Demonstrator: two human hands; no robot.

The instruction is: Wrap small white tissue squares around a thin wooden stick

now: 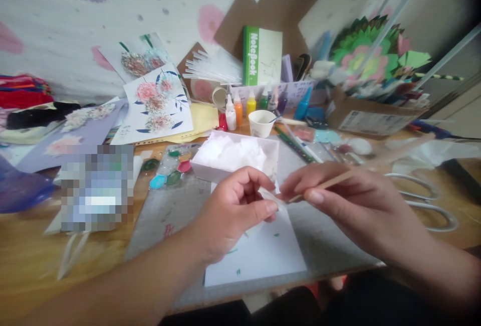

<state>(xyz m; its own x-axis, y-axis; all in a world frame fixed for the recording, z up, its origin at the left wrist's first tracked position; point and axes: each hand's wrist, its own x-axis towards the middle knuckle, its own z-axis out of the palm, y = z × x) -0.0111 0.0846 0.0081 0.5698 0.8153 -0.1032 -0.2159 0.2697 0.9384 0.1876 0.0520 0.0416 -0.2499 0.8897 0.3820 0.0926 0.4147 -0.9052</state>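
White scrap [268,197]: pinched by thumb and forefinger, left hand [236,205]; thin stick [337,179]: gripped, right hand [356,203].

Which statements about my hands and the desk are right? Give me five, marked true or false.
1. The left hand pinches a thin white piece. True.
2. The right hand grips the silver scissors. False: the right hand holds a thin brown stick; the scissors lie beyond it, at the right.
3. The pale box contains white material. True.
4. The green-and-white notebook lies flat under the hands. False: the notebook stands upright behind the paint bottles.
5. A white sheet lies on the gray mat. True.
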